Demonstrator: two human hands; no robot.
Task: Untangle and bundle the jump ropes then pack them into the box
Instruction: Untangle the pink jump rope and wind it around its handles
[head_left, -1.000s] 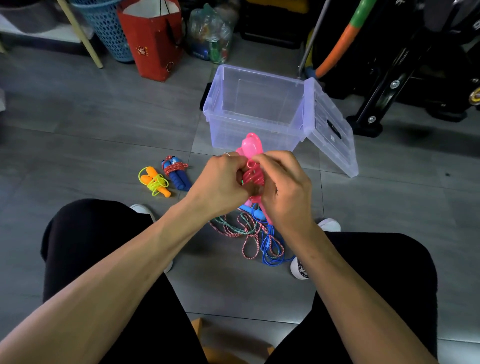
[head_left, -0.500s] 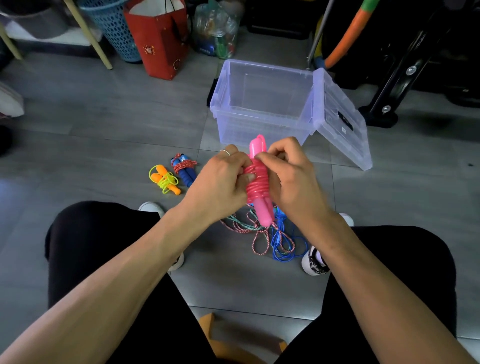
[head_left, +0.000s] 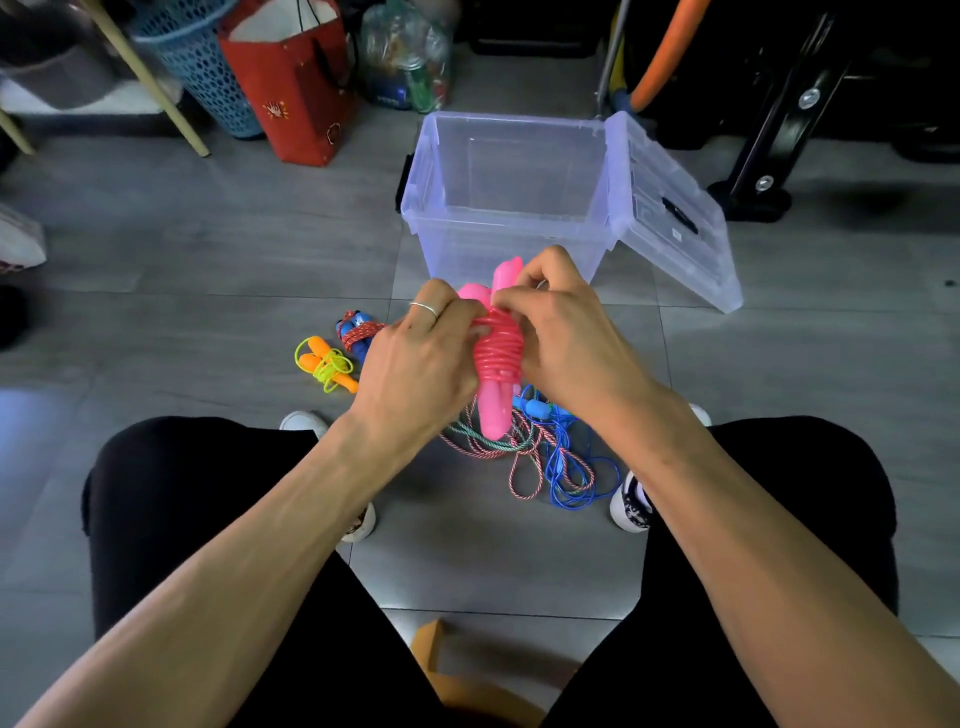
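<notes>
On the grey tile floor (head_left: 208, 270) to my far left I see an orange-handled rope (head_left: 326, 365) bundled in its yellow-green cord, and just beside it a blue-handled rope (head_left: 354, 332) bound with red-and-white cord. Moving right, my left hand (head_left: 415, 364), a ring on one finger, curls round the pink jump rope (head_left: 497, 358) from the left. That rope is held above the floor between my knees, in front of the box: two glossy pink handles side by side, roughly upright, with darker pink cord coiled tightly in many turns round their middle. Below it on the floor lies a loose tangle of ropes (head_left: 540, 457), red-and-white, green and blue cords crossing one another, with a blue handle among them. My right hand (head_left: 566, 332) pinches the pink cord at the top of the coil. Beyond my hands stands the clear plastic box (head_left: 441, 208), open, its lid (head_left: 670, 208) hanging off its right side.
</notes>
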